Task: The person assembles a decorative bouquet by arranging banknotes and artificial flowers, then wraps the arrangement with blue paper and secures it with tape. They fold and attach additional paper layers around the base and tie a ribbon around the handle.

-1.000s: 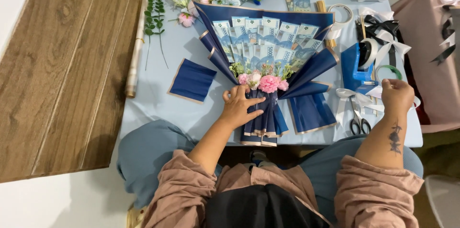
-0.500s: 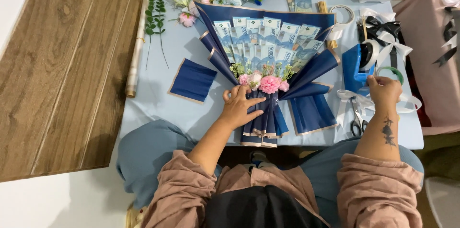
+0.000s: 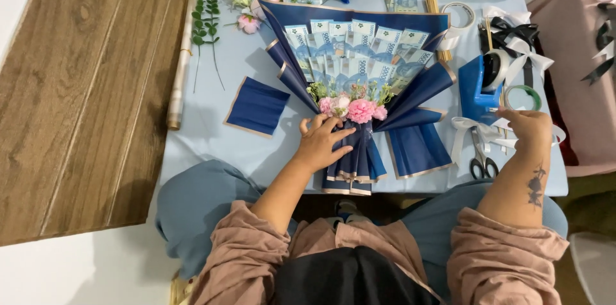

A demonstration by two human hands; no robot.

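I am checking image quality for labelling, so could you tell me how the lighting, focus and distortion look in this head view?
Head view: even, soft light with only faint shadows under the left hand and bouquet; no strong glare on the blue table; sharp throughout, the right hand included; slight wide-angle bending at the plank floor edges.

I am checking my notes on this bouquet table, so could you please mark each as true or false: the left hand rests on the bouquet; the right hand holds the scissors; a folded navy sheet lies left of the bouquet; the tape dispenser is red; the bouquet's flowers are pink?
1. The left hand rests on the bouquet. True; it lies on the navy wrap just below the flowers.
2. The right hand holds the scissors. False; it is beside the tape dispenser, and the scissors lie on the table.
3. A folded navy sheet lies left of the bouquet. True.
4. The tape dispenser is red. False; it is blue.
5. The bouquet's flowers are pink. True.
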